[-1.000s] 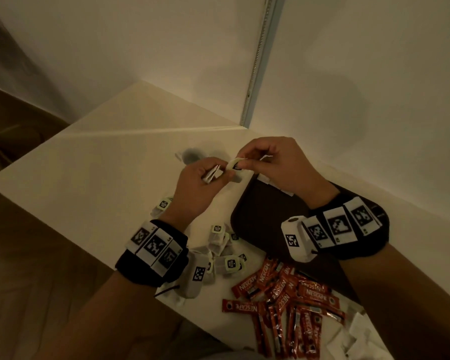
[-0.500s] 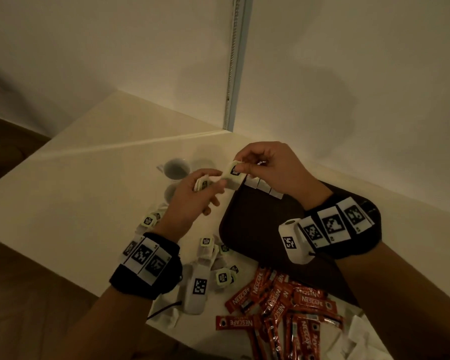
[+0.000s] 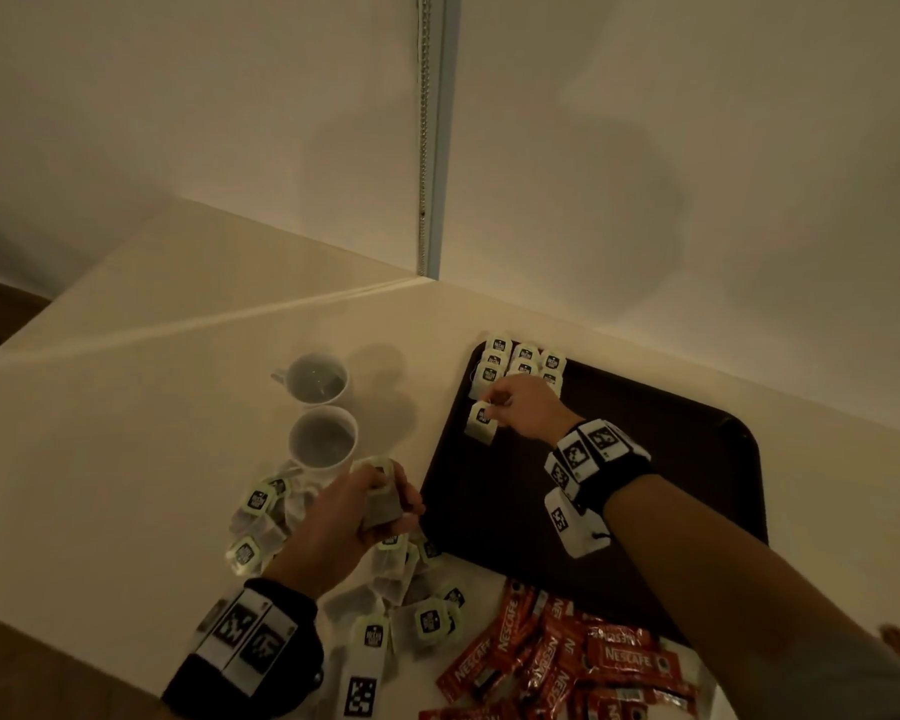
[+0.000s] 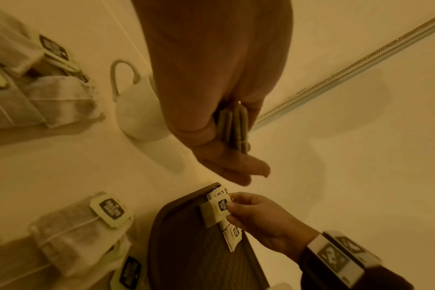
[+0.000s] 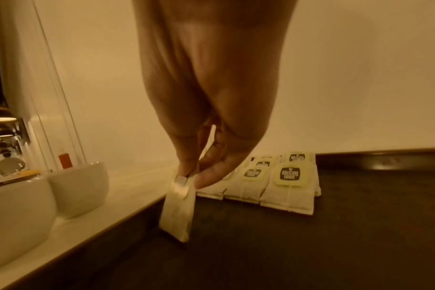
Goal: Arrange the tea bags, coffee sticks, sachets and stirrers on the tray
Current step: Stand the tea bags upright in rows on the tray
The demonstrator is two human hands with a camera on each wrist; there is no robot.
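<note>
A dark brown tray (image 3: 645, 459) lies on the pale table. Several tea bags (image 3: 523, 362) lie in neat rows in its far left corner. My right hand (image 3: 494, 407) pinches one tea bag (image 3: 480, 421) by its tag just in front of those rows. In the right wrist view this tea bag (image 5: 178, 208) hangs upright with its bottom edge on the tray (image 5: 311, 245). My left hand (image 3: 385, 493) grips a small stack of tea bags (image 3: 383, 506) beside the tray's left edge; in the left wrist view the stack (image 4: 232, 127) shows edge-on between its fingers.
Two white cups (image 3: 319, 379) (image 3: 324, 443) stand left of the tray. Loose tea bags (image 3: 417, 610) lie scattered under and around my left wrist. A heap of red coffee sticks (image 3: 567, 662) lies at the near edge. Walls meet close behind the tray.
My hands have parted: the right one has lowered a tea bag onto the tray in front of the rows. The left one has drawn back toward the cups with the remaining stack.
</note>
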